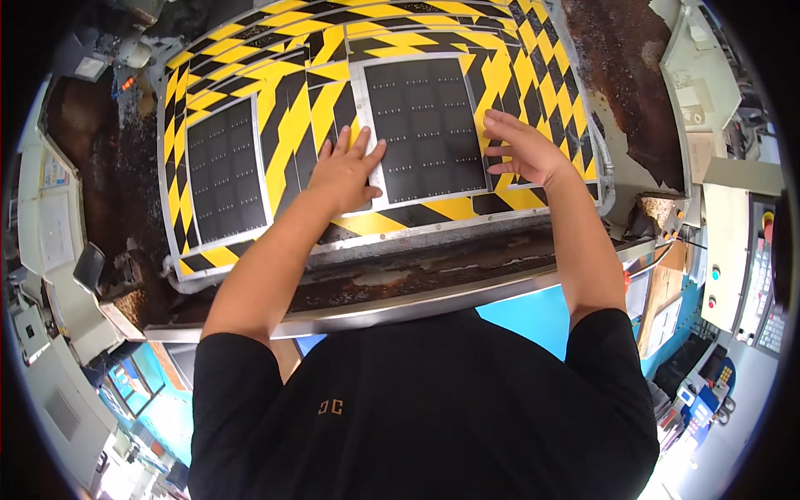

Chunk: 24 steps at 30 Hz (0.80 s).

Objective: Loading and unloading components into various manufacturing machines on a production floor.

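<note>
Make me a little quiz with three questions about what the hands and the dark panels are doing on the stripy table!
1. Where is the left hand?
A. On the left edge of the middle dark panel
B. On the grey control box
C. Hanging under the table

2. What colours are the stripes on the table top?
A. Red and white
B. Yellow and black
C. Green and blue

3. How are the fingers of the right hand?
A. Curled in a fist
B. Wrapped round a tool
C. Spread out, resting at the panel's right edge

Answers:
1. A, the left hand lies flat at the panel's lower left edge.
2. B, yellow and black bands cover the top.
3. C, the fingers are apart and hold nothing.
</note>
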Tool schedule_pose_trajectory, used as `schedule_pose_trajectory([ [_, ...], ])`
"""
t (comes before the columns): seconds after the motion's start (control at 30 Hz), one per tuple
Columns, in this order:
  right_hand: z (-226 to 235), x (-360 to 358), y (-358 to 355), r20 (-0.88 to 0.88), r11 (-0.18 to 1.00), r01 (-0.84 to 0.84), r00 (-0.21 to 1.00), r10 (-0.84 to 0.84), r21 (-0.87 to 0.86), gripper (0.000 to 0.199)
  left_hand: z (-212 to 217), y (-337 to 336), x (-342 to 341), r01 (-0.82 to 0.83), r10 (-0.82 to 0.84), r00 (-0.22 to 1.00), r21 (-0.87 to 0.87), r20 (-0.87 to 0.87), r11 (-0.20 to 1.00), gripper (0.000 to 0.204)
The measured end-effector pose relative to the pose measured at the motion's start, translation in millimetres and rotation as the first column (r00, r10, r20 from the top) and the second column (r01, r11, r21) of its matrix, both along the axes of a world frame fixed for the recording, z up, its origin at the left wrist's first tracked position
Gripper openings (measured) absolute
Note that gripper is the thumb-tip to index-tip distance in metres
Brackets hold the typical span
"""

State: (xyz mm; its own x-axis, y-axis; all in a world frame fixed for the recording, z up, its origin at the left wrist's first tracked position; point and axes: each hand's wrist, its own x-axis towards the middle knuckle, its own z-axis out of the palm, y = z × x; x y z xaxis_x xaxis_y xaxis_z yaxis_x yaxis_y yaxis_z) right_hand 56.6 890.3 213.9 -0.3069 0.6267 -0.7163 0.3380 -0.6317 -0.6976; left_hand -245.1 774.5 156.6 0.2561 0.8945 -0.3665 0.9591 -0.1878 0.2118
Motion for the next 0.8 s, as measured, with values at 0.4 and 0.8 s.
schedule_pose_trajectory([
  [0.4,-68,4,21,0.239,0.936,-0.199,0.962,0.131,0.29,0.031,-13,2,-4,-0.011,0.009,0.998,0.03,0.067,0.999,0.089],
  [0.8,-76,2,23,0.182,0.944,-0.177,0.975,0.128,0.28,0.024,-17,3,-8,-0.022,0.017,0.993,0.041,0.117,0.999,0.09],
])
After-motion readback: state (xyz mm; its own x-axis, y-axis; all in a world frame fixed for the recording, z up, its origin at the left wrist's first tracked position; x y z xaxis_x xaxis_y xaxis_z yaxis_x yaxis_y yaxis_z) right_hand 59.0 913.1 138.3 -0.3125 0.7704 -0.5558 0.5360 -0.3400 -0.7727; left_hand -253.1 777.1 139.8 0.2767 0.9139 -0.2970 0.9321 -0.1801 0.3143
